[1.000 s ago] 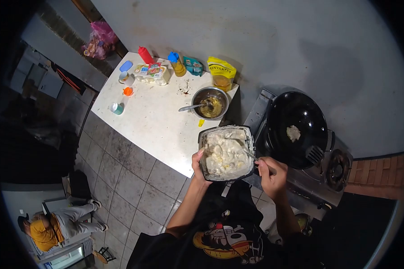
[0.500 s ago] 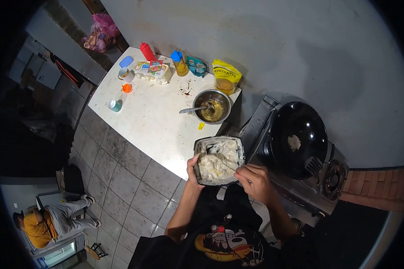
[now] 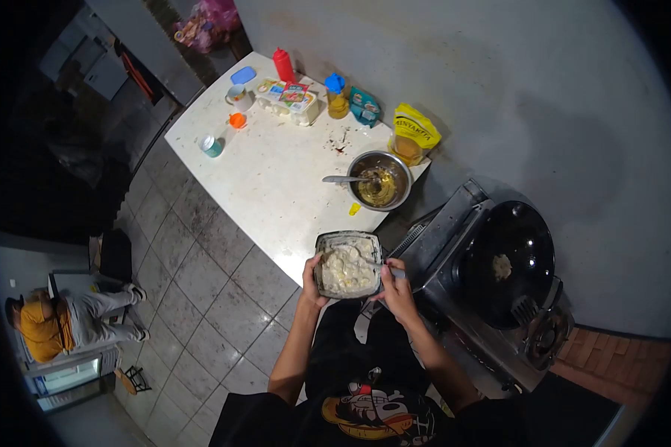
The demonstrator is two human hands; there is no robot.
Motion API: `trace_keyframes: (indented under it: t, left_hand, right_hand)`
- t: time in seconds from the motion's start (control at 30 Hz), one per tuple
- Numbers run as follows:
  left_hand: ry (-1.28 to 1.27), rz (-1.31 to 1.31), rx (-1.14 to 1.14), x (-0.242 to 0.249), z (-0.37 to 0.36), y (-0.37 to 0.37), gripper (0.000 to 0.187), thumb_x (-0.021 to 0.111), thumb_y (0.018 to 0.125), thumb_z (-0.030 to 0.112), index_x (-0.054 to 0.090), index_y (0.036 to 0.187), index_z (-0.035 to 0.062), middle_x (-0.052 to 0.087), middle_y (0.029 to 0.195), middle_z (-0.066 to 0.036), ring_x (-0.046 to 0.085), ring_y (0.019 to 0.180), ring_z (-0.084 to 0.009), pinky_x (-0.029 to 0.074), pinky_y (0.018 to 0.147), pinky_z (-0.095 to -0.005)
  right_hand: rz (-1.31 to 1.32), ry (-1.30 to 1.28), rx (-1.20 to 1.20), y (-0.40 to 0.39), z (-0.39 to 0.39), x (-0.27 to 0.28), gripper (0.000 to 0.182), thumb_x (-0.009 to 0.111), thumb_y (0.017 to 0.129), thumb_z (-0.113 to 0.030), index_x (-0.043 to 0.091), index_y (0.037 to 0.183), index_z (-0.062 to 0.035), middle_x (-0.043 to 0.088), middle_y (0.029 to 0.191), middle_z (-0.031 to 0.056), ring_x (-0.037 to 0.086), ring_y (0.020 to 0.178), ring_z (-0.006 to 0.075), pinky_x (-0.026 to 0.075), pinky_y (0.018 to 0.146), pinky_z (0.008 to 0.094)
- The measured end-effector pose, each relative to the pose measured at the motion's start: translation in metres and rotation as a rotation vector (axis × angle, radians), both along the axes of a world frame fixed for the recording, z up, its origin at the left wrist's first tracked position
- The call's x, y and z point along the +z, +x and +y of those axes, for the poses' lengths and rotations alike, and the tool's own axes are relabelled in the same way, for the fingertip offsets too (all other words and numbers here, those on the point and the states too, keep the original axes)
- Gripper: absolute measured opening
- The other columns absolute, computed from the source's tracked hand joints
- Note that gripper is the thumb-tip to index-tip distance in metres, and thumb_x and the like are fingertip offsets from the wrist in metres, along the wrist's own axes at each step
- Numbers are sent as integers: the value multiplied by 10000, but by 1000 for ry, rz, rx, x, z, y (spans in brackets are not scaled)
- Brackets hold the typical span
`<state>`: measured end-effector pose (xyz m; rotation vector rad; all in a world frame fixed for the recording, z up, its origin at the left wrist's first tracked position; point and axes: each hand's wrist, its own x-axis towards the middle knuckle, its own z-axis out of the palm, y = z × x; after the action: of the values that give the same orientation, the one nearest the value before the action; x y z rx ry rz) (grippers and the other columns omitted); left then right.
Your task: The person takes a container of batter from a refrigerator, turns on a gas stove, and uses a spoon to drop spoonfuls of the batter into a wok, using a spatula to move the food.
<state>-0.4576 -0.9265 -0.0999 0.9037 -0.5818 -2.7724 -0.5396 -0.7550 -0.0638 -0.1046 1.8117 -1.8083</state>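
My left hand (image 3: 312, 281) grips the left side of a dark square bowl (image 3: 318, 248) filled with lumpy white batter (image 3: 344, 270). At the bowl's right edge, my right hand (image 3: 397, 291) is closed around it, with a metal spoon (image 3: 395, 273) lying under the fingers and its far end in the batter. A steel bowl (image 3: 405, 195) holding a yellowish-brown mix and another spoon stands on the table's near right corner. To the right, a black wok (image 3: 525, 246) on the stove contains one small pale piece (image 3: 502, 267).
On the white table (image 3: 268, 194) stand a yellow pouch (image 3: 416, 132), a blue-capped jar (image 3: 337, 100), an egg carton (image 3: 302, 110), a red bottle (image 3: 283, 65) and a mug (image 3: 238, 97). A slotted turner (image 3: 525, 310) rests in the wok. A person (image 3: 48, 320) stands at far left.
The batter bowl has turned and shifted slightly left in view. My right hand has moved from above the batter to the bowl's right edge. The table and wok appear shifted as the view moved.
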Motion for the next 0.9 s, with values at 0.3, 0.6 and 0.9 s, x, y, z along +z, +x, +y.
trace_keyframes:
  t: [0.3,0.6,0.9]
  left_hand:
    - [-563,-295,-150,-50,-58,-12,634,452,879,532,512,1201,-10,564,1164,-130,507,1114,-232,382,973,-350]
    - [-935,-502,-481,-53,-105,-29,889,128,900,669,445,1285,-67,491,1282,-203,430,1201,-250,304,1032,-346]
    - [-1406,-694,-44,-61,-95,-31,541,508,920,390,460,1271,-19,557,1131,-238,558,1051,-276,454,869,-362]
  right_hand:
    - [-509,-126,132,-10,-51,-82,651,598,888,-320,299,1349,30,380,1298,183,512,1116,264,578,752,364]
    - [-547,-100,98,-28,-96,-118,513,538,924,-213,316,1338,-4,458,1259,134,546,1059,249,531,816,386]
    - [-575,-79,121,-18,-72,-120,470,472,940,-132,281,1352,-11,481,1208,145,594,968,255,515,822,359]
